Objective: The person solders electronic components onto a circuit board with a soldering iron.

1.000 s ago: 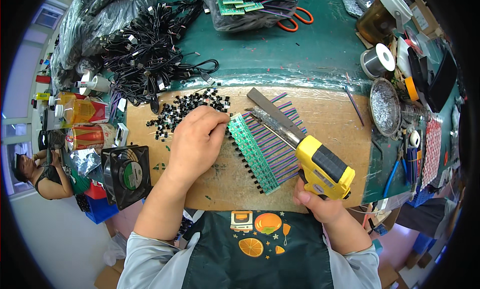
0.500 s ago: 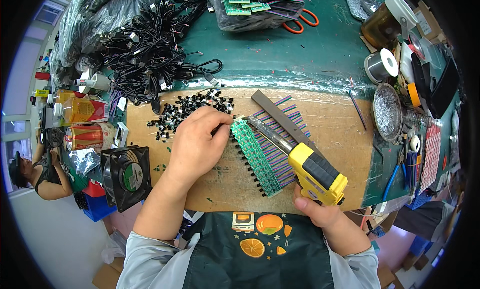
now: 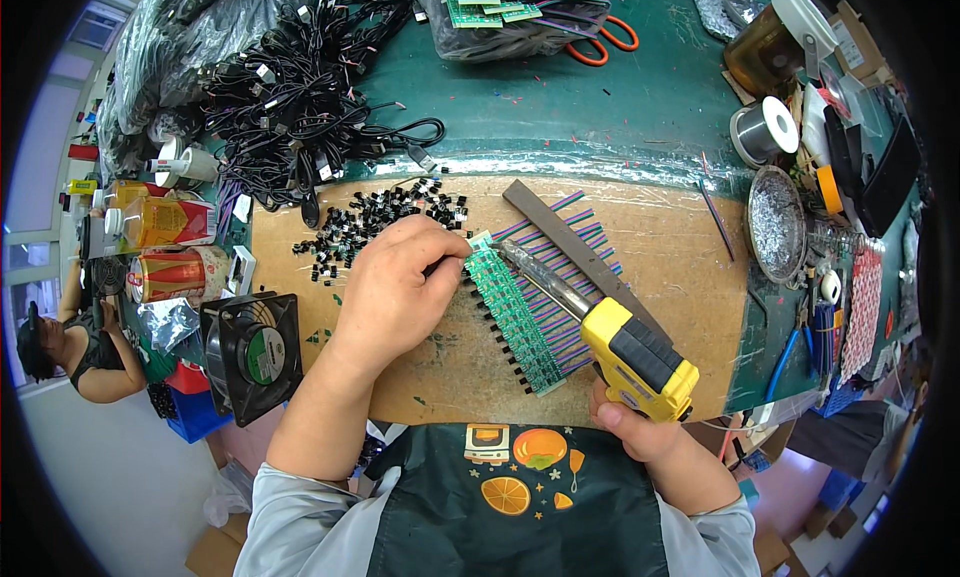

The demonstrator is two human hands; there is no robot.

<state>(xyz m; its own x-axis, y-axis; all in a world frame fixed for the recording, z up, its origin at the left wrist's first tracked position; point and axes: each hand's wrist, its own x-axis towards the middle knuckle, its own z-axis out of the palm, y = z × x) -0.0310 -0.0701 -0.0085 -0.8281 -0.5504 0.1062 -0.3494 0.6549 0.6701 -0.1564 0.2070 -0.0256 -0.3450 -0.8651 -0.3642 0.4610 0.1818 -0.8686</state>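
Observation:
A strip of small green circuit boards lies slanted on the brown work board, with striped ribbon wires running out from its right side. Short black connectors line its left edge. My left hand is closed at the strip's far end, thumb and fingers pinched together; whatever sits between the fingertips is hidden. In my right hand is a yellow and black soldering gun, gripped from below. Its dark tip points at the far end of the strip, close to my left fingertips. A dark flat bar lies across the wires.
Loose black connectors are heaped behind my left hand. Black cables pile up at the far left, near a black fan. To the right are a solder spool, a round metal dish and blue-handled pliers. Orange-handled scissors lie far back.
The soldering gun has shifted slightly toward me and to the right, its tip drawing a little back from the strip's far end. My left hand stays almost in place.

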